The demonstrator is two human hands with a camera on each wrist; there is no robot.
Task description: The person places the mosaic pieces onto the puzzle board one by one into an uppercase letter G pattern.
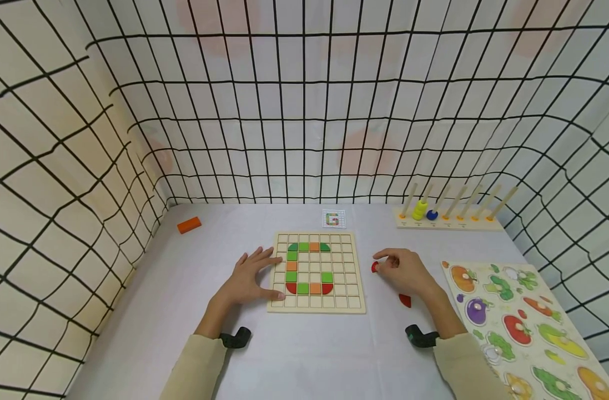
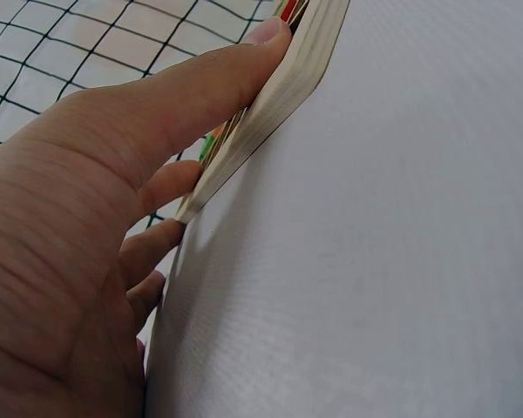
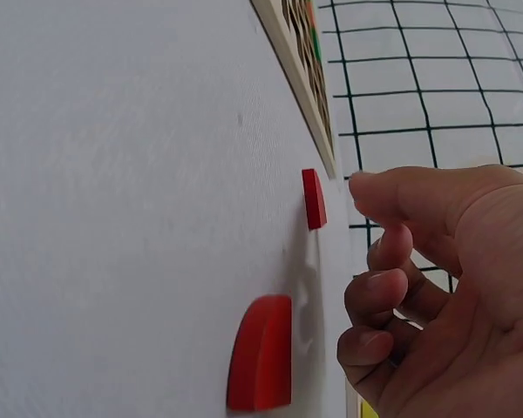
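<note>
A light wooden grid board (image 1: 345, 303) lies on the table with green, orange and red tiles in a G-like outline. At its left side my left hand (image 1: 246, 280) is spread, thumb on the lower left edge and fingertips by the left rim. My right hand (image 1: 404, 272), with its index finger extended and other fingers curled, hovers right of the board. Close to its fingertips is a small red quarter-round tile (image 3: 314, 199); in the right wrist view a gap separates them. Another red quarter-round tile (image 3: 261, 355) lies nearer me, partly beside the right wrist in the head view.
A pattern card (image 1: 333, 219) lies behind the board. An orange block (image 1: 189, 225) is at the back left. A peg stand (image 1: 449, 222) with yellow and blue beads stands at the back right. A vegetable puzzle board (image 1: 529, 333) lies at the right, and black netting surrounds the table.
</note>
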